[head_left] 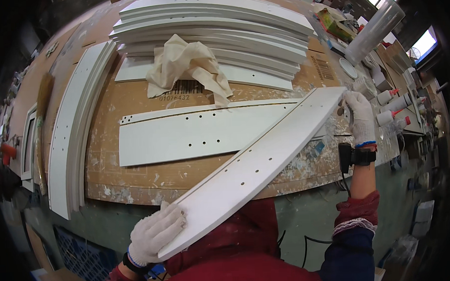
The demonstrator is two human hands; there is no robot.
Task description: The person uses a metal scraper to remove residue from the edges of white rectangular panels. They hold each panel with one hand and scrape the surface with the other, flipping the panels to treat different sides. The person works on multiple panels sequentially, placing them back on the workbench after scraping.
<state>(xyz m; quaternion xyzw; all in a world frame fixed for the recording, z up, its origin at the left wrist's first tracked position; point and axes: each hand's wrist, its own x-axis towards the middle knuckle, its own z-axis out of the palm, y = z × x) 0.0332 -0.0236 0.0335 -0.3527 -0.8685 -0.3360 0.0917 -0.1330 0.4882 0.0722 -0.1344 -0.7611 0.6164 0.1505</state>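
Note:
A long white drilled board [256, 166] slants across in front of me, its near end low on the left and its far end raised on the right. My left hand [158, 234], in a white knitted glove, is closed on the near end with fingers over the top face. At the upper right end, my right hand [360, 115], also gloved, grips the board's edge; its fingertips are partly hidden. Beneath it, a second white board [169, 135] with several holes and a groove along its far edge lies flat on cardboard, partly covered by the held one.
A stack of white boards [214, 20] lies at the back, with a crumpled cream cloth [184, 67] before it. More boards [79, 127] stand in a row at left, beside a brush [43, 98]. Glue bottles [387, 117] and a clear film roll [376, 31] are at right.

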